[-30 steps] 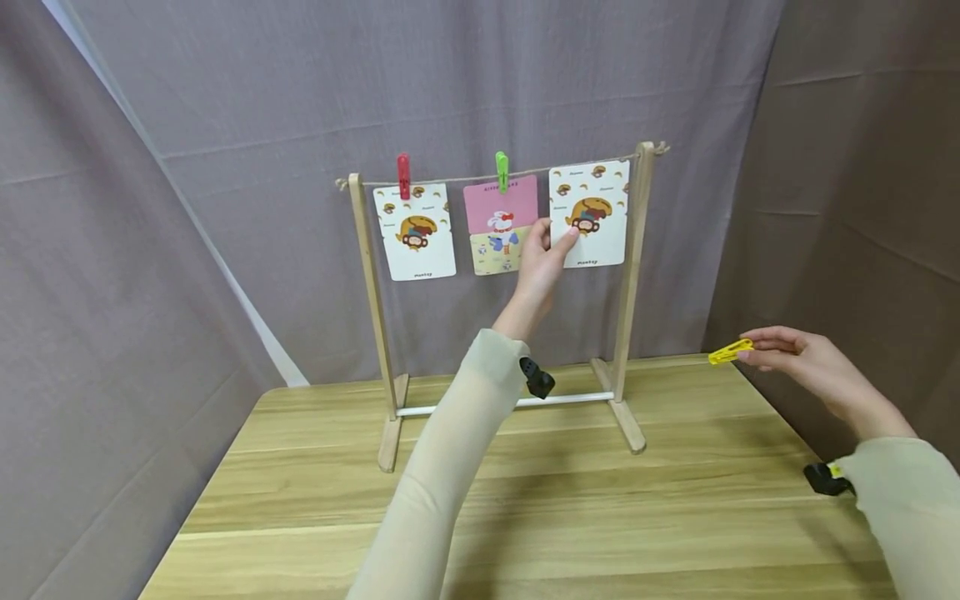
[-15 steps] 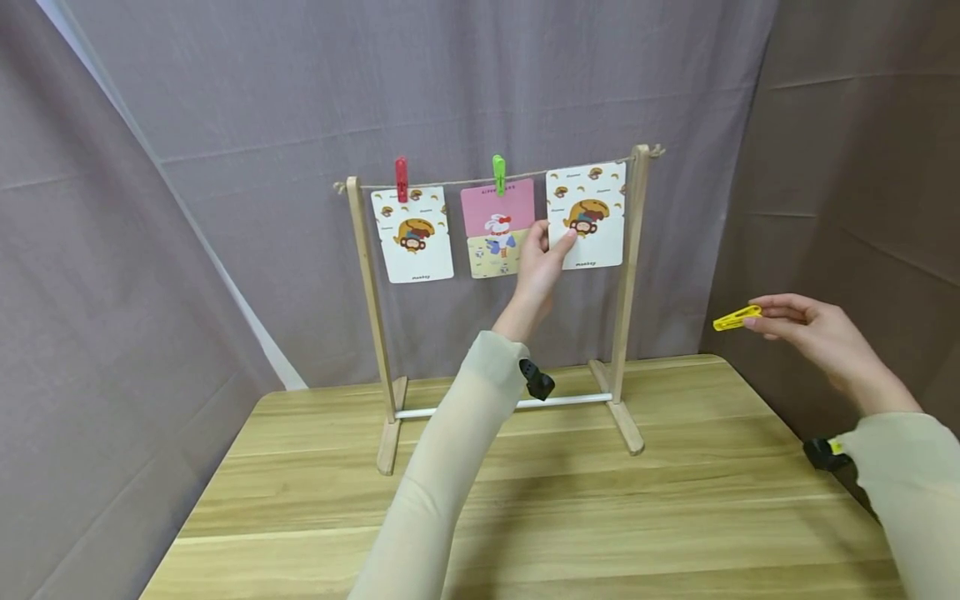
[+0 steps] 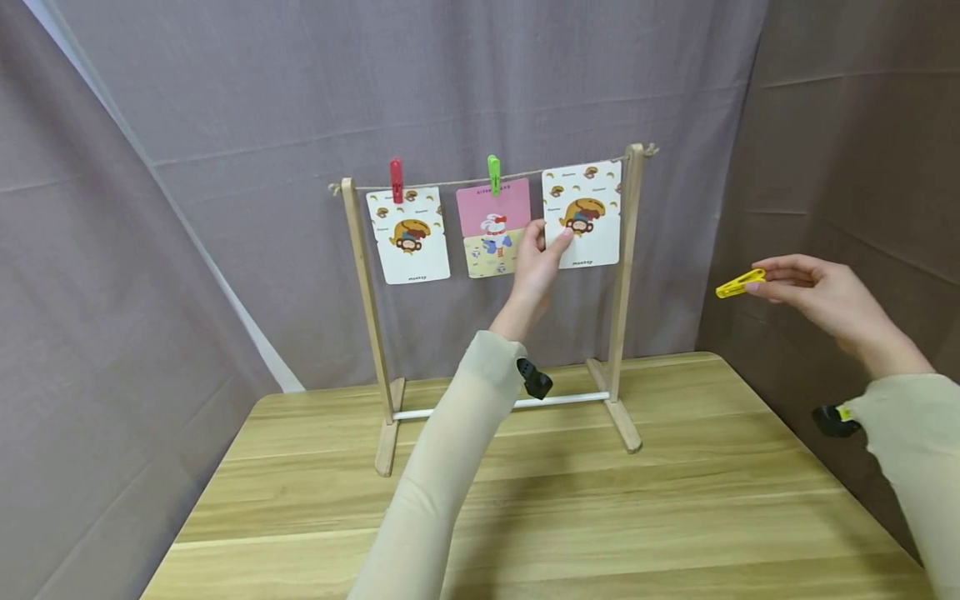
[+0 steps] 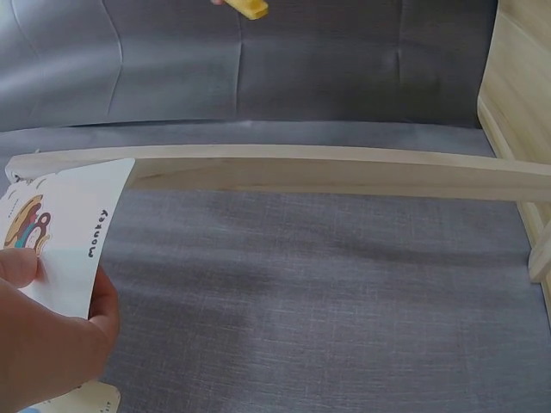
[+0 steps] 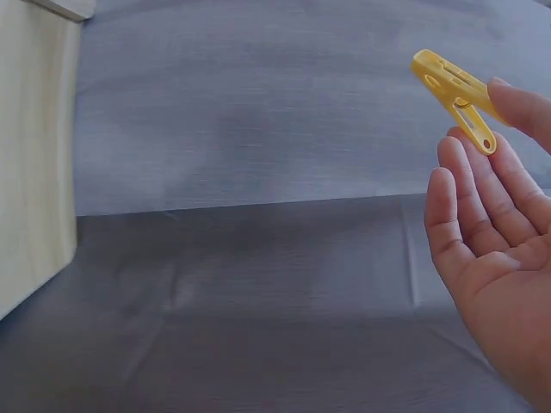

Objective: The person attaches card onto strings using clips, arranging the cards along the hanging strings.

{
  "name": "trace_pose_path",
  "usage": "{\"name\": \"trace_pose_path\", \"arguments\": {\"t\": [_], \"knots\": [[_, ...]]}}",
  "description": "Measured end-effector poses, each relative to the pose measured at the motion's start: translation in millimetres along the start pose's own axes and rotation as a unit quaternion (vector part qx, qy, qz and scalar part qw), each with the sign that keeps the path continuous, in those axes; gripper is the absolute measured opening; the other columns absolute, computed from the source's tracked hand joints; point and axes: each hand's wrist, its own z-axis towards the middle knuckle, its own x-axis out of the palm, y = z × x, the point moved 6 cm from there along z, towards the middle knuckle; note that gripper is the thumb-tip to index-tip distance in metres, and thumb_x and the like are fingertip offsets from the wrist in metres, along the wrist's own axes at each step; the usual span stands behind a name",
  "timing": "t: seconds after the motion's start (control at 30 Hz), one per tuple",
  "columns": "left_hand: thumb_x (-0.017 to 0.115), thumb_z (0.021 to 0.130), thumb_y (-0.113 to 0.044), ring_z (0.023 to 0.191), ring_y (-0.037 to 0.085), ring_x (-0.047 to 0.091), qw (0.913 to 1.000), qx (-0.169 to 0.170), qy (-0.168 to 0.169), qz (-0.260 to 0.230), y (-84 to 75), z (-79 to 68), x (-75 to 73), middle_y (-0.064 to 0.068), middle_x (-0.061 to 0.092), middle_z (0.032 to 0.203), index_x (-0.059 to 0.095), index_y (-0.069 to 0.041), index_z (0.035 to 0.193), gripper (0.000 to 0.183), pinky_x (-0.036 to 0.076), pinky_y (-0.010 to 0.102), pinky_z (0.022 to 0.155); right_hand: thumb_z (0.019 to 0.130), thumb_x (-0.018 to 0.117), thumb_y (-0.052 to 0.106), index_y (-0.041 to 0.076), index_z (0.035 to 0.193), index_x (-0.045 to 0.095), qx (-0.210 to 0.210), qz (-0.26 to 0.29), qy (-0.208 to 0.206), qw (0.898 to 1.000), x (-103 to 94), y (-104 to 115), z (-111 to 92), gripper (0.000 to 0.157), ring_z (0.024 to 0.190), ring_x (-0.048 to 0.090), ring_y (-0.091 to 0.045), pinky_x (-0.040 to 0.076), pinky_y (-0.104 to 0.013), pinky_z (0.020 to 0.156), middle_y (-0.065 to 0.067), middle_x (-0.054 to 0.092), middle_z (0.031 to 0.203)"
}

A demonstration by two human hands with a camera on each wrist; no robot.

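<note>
My left hand [image 3: 536, 271] pinches the lower left edge of a white monkey card [image 3: 596, 242], thumb in front and fingers behind. That card stands upright with its top edge at the string [image 3: 457, 181], beside the right post. In the left wrist view the thumb presses on the printed face of the card [image 4: 73, 249]. Off to the right, my right hand [image 3: 836, 304] holds a yellow clothespin [image 3: 739, 283] by its handle end, in the air above the table. Thumb and fingertips pinch the clothespin [image 5: 456, 95] in the right wrist view, its nose pointing away from the palm.
A red clothespin [image 3: 397, 181] holds another monkey card [image 3: 412, 267] on the string at left. A green clothespin [image 3: 494, 175] holds a pink and yellow card [image 3: 480, 208] in the middle. The wooden frame [image 3: 624, 283] stands on the wooden table [image 3: 300, 492], with grey curtains [image 3: 247, 83] behind.
My right hand has risen with the yellow clothespin, from near the table's surface to roughly the height of the cards' lower edges. The left hand keeps its pinch on the monkey card.
</note>
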Motion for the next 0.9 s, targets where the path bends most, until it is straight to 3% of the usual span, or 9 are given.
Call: {"name": "trace_pose_path", "arguments": {"t": [0.2, 0.43, 0.67, 0.9], "knots": [[0.063, 0.098, -0.004, 0.081, 0.009, 0.062, 1.0, 0.002, 0.002, 0.001, 3.0, 0.3, -0.3, 0.016, 0.07, 0.105, 0.057, 0.003, 0.114, 0.019, 0.049, 0.02, 0.073, 0.094, 0.074, 0.024, 0.027, 0.122, 0.066, -0.018, -0.001, -0.019, 1.0, -10.9, 20, 12, 0.029, 0.084, 0.06, 0.01, 0.042, -0.007, 0.07, 0.03, 0.066, 0.091], [0.063, 0.098, -0.005, 0.081, 0.01, 0.061, 1.0, 0.006, 0.0, 0.003, 3.9, 0.6, -0.5, 0.019, 0.07, 0.107, 0.057, 0.004, 0.115, 0.02, 0.049, 0.021, 0.073, 0.092, 0.075, 0.021, 0.03, 0.117, 0.068, -0.024, 0.032, -0.04, 0.998, -27.9, 40, 29, 0.028, 0.078, 0.062, 0.007, 0.043, -0.006, 0.069, 0.029, 0.066, 0.09], [0.064, 0.098, -0.006, 0.079, 0.008, 0.061, 0.9998, 0.003, 0.003, 0.019, 2.7, -1.3, 1.0, 0.01, 0.07, 0.099, 0.058, 0.002, 0.114, 0.018, 0.049, 0.02, 0.071, 0.091, 0.075, 0.009, 0.027, 0.111, 0.073, -0.039, 0.103, -0.048, 0.993, -44.5, 63, 37, 0.027, 0.076, 0.065, 0.005, 0.046, -0.006, 0.07, 0.023, 0.07, 0.089], [0.063, 0.099, -0.007, 0.081, 0.008, 0.062, 0.9998, 0.003, 0.004, 0.02, 1.1, -1.1, 0.6, 0.009, 0.07, 0.1, 0.057, 0.0, 0.114, 0.018, 0.05, 0.02, 0.071, 0.089, 0.076, 0.007, 0.028, 0.104, 0.073, -0.055, 0.128, -0.072, 0.988, -61.6, 86, 44, 0.026, 0.074, 0.065, 0.006, 0.046, -0.005, 0.067, 0.023, 0.071, 0.088]]}}
